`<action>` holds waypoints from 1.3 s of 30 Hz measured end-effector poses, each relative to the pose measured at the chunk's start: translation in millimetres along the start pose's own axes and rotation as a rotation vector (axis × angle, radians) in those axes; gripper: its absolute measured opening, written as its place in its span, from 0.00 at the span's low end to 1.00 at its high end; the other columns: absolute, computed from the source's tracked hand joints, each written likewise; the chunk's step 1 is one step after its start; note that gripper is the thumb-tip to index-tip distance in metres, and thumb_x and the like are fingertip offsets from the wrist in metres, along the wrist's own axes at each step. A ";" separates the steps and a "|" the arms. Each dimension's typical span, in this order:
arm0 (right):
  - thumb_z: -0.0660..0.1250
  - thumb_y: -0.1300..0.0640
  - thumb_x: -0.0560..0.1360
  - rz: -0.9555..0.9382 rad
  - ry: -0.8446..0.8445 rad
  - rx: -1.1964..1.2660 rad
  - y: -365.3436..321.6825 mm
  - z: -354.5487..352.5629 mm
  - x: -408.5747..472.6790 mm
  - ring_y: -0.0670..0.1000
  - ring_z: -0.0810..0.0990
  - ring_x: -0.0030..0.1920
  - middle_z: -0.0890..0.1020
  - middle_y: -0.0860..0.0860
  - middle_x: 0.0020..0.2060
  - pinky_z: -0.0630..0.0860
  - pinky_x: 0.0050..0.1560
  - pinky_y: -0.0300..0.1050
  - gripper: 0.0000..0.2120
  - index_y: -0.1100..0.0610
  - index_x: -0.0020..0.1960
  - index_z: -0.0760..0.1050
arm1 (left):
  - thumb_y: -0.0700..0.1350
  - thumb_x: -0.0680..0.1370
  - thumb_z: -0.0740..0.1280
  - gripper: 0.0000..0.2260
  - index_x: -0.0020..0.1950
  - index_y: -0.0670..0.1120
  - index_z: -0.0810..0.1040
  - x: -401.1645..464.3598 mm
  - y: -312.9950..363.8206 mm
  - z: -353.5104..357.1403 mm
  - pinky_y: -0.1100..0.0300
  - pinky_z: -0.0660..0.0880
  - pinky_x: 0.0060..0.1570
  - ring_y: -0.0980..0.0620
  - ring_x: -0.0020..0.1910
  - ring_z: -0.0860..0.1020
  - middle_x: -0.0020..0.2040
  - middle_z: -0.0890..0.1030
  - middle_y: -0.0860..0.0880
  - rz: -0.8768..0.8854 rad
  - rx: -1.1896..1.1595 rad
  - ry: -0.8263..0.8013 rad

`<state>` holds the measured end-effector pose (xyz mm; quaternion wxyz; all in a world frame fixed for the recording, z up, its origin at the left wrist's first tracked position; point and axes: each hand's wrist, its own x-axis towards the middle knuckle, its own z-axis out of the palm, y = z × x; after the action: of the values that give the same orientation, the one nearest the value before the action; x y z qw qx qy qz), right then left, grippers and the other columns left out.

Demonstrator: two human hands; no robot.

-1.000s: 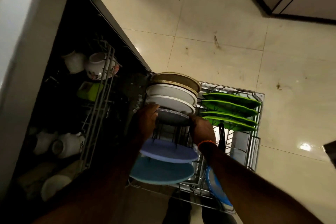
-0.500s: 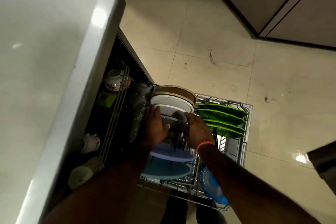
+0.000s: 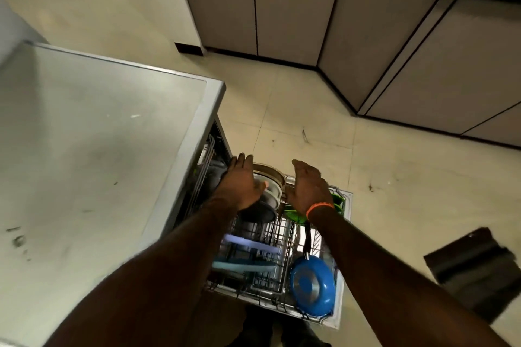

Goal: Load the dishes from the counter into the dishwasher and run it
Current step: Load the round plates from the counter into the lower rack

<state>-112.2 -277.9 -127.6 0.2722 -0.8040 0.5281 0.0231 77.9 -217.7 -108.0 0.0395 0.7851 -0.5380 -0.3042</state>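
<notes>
Nearest the camera, two bare forearms reach forward and down over the pulled-out lower rack (image 3: 342,262) of the dishwasher. At the rack's near right corner a blue pan (image 3: 311,286) stands on edge, its dark handle (image 3: 308,236) pointing away up the rack. To its left, in the near part of the rack, a teal plate (image 3: 244,267) and a pale purple plate (image 3: 251,244) stand one behind the other in the wire slots.

Farther along, a dark grey plate (image 3: 263,210) leans in the rack, with a white plate (image 3: 272,191) and a tan-rimmed dish (image 3: 270,173) standing behind it. On the right side of the rack, green plates (image 3: 294,213) show partly under the right wrist, which wears an orange band (image 3: 320,207).

The left hand (image 3: 239,180) hovers over the left end of that row of plates, fingers straight and relaxed, holding nothing. The right hand (image 3: 308,186) hangs just to the right of the row, also loose and empty, palm turned inward. Whether either hand touches a plate I cannot tell.

To the left, the grey table (image 3: 93,155) top covers the machine; beneath its edge the dark opening and part of the upper rack (image 3: 207,158) show. Beyond lie the pale tiled floor (image 3: 310,115) and grey cabinet doors (image 3: 282,3). A dark object (image 3: 476,270) lies on the floor at right.
</notes>
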 end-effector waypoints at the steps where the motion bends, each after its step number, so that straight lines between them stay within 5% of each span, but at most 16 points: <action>1: 0.69 0.50 0.77 -0.001 0.007 -0.011 -5.6 -10.6 -8.6 0.58 0.62 0.76 0.64 0.54 0.77 0.65 0.74 0.56 0.37 0.55 0.81 0.55 | 0.60 0.80 0.65 0.41 0.83 0.45 0.47 -10.6 5.5 -9.7 0.46 0.49 0.80 0.43 0.82 0.45 0.83 0.48 0.44 0.012 0.012 0.001; 15: 0.68 0.48 0.78 -0.037 0.051 -0.095 -37.6 -69.9 -78.1 0.59 0.65 0.74 0.65 0.54 0.77 0.68 0.70 0.57 0.36 0.53 0.80 0.55 | 0.62 0.81 0.62 0.40 0.83 0.45 0.46 -95.3 22.0 -52.8 0.45 0.51 0.79 0.44 0.82 0.46 0.83 0.48 0.44 0.123 0.054 0.091; 30: 0.69 0.44 0.75 -0.371 -0.048 -0.214 -39.0 -72.2 -122.8 0.59 0.65 0.74 0.65 0.55 0.77 0.67 0.71 0.53 0.38 0.53 0.79 0.57 | 0.71 0.78 0.56 0.44 0.83 0.44 0.46 -196.3 18.9 -6.2 0.45 0.46 0.76 0.44 0.81 0.42 0.83 0.47 0.44 -0.095 0.071 0.330; 39: 0.67 0.32 0.70 -0.635 -0.098 -0.275 -63.1 -43.7 -149.8 0.56 0.59 0.77 0.61 0.52 0.79 0.61 0.76 0.53 0.46 0.51 0.80 0.56 | 0.73 0.75 0.54 0.45 0.83 0.47 0.45 -284.0 -10.8 26.2 0.47 0.39 0.75 0.46 0.81 0.38 0.83 0.42 0.46 -0.372 0.005 0.503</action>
<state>-134.9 -154.2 -15.7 0.1798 -0.9553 0.2299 0.0468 6.1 40.5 -9.9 0.1132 0.9209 -0.3592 -0.1009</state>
